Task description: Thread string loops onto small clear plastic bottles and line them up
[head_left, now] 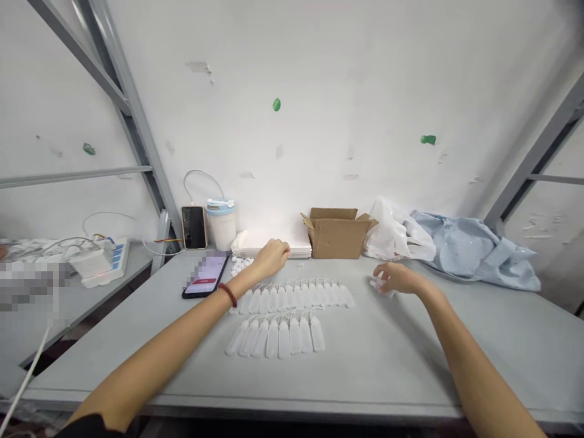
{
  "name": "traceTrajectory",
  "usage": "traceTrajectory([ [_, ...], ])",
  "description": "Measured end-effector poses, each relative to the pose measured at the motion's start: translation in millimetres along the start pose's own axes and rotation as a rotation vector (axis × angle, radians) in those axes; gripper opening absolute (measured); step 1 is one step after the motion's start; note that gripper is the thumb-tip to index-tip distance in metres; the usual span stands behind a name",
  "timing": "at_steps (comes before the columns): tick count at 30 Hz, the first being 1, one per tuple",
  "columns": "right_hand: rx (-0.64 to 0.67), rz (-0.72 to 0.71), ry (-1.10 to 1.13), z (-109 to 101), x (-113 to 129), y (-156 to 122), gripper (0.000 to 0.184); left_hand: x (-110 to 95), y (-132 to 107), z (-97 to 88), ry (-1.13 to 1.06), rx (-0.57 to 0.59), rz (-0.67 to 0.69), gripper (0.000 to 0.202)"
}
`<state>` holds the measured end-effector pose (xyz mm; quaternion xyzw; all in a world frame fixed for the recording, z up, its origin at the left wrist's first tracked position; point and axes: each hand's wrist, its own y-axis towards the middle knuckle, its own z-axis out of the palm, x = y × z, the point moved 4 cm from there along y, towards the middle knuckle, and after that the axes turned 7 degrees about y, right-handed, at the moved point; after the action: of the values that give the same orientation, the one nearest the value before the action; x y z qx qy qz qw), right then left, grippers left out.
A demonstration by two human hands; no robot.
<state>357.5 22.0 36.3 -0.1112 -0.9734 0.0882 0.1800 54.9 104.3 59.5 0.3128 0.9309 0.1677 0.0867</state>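
My left hand (pixel 272 255) is closed above the table's back middle, in front of a stack of white sheets (pixel 298 244). Whatever its fingers may hold is hidden. My right hand (pixel 396 278) bends round a crumpled-looking, translucent white piece (pixel 379 283) to the right, low over the table. Between my arms lie two rows of small frosted white bottle-shaped pieces with thin white loops at their tops, a back row (pixel 301 296) and a shorter front row (pixel 278 337). Small white bits (pixel 241 265) are heaped beside my left wrist, which wears a dark red bead bracelet.
An open cardboard box (pixel 337 238), a white plastic bag (pixel 392 234) and a light blue cloth (pixel 474 249) stand along the wall. Left are a phone (pixel 206 277), an upright charging phone (pixel 194 228), a lidded tub (pixel 221 226) and a power strip (pixel 107 264).
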Motion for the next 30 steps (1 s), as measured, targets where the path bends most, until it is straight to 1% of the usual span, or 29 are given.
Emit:
traceTrajectory([
  [3, 0.021, 0.011, 0.014, 6.9, 0.1, 4.9, 0.042, 4.9, -21.2, -11.8, -0.076, -0.119, -0.034, 0.021],
  [5, -0.014, -0.034, -0.029, 9.2, 2.9, 8.2, 0.037, 8.6, -37.0, -18.5, -0.223, -0.244, -0.056, 0.018],
  [6, -0.026, -0.042, -0.055, 10.0, 4.0, 9.4, 0.035, 10.9, -44.0, -19.9, -0.276, -0.276, -0.072, 0.017],
  [8, -0.031, -0.061, -0.069, 11.3, 6.0, 11.3, 0.039, 16.4, -54.7, -20.2, -0.368, -0.303, -0.12, 0.014],
  [12, 0.046, 0.011, 0.002, 13.2, -1.7, 13.1, 0.053, 26.7, -61.8, -14.7, -0.609, -0.279, -0.286, 0.012],
  [14, 0.051, 0.006, 0.058, 12.3, -8.1, 13.4, 0.053, 27.6, -60.9, -11.8, -0.788, -0.256, -0.351, 0.016],
  [17, 0.043, -0.031, 0.102, 11.1, -15.3, 14.0, 0.044, 23.5, -59.8, -9.4, -1.04, -0.206, -0.404, 0.023],
  [20, 0.043, -0.042, 0.134, 10.0, -14.6, 12.7, 0.033, 18.0, -61.8, -10.3, -1.189, -0.177, -0.427, 0.022],
  [23, 0.044, -0.008, 0.118, 7.6, -7.7, 9.4, 0.022, 14.8, -64.2, -10.8, -1.263, -0.148, -0.443, 0.025],
  [25, 0.04, -0.006, 0.124, 5.9, -1.5, 6.6, 0.017, 14.0, -65.3, -9.0, -1.291, -0.107, -0.472, 0.027],
  [27, 0.016, -0.02, 0.136, 4.5, 4.0, 3.7, 0.011, 13.8, -66.2, -6.1, -1.32, -0.066, -0.512, 0.028],
  [30, -0.047, -0.054, 0.109, 4.2, 10.4, 0.7, 0.004, 13.0, -67.2, -2.3, -1.38, -0.042, -0.541, 0.029],
])
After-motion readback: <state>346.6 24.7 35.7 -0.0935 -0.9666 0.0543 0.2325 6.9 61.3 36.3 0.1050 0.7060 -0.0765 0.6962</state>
